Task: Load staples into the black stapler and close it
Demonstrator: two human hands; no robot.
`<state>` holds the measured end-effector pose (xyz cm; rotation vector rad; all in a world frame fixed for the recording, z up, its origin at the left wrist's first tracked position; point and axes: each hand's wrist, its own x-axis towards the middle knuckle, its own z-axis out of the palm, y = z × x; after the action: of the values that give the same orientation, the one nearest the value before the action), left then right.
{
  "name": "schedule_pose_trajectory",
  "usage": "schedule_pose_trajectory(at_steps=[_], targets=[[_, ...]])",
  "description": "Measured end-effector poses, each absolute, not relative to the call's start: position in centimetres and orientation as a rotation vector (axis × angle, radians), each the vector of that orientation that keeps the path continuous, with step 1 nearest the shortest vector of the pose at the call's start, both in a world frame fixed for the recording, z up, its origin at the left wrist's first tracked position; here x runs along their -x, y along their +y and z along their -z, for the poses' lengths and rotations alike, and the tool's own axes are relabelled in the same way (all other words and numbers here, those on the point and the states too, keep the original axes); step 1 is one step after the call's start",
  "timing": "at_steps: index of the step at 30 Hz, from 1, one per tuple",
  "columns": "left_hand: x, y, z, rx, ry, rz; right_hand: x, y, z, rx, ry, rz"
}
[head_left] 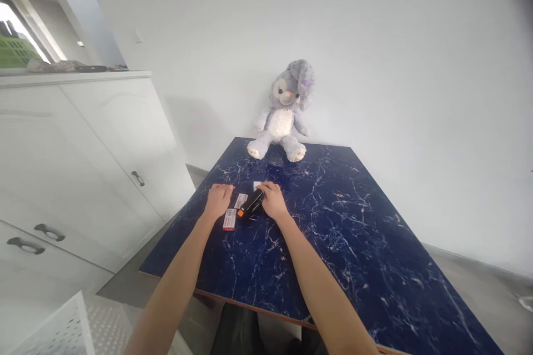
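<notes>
My right hand (pixel 272 200) rests on the dark blue marble-patterned table (pixel 333 244) and grips a black stapler (pixel 250 203) with an orange end. My left hand (pixel 218 200) lies flat on the table just left of it, fingers loosely curled, holding nothing. Between the hands lies a small white box (pixel 240 200). A red and white box (pixel 229 219) sits just below my left hand. Another small white item (pixel 257 184) peeks out above the right hand's fingers.
A grey and white plush rabbit (pixel 283 113) sits at the table's far edge against the white wall. White cabinets with dark handles (pixel 83 166) stand to the left. A white perforated basket (pixel 58 330) is at the lower left.
</notes>
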<state>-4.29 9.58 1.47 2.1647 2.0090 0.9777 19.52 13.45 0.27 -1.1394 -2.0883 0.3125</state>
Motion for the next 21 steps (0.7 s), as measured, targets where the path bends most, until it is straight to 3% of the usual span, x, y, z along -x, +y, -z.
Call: schedule_pose_trajectory(at_steps=[6, 21], targets=[[4.67, 9.86, -1.36, -2.151, 2.006, -1.081, -19.5, 12.54, -0.5, 1.326, -2.096, -0.169], [4.11, 9.82, -1.62, -2.315, 1.723, -0.894, -19.43, 12.46, -0.59, 1.534, -1.969, -0.103]])
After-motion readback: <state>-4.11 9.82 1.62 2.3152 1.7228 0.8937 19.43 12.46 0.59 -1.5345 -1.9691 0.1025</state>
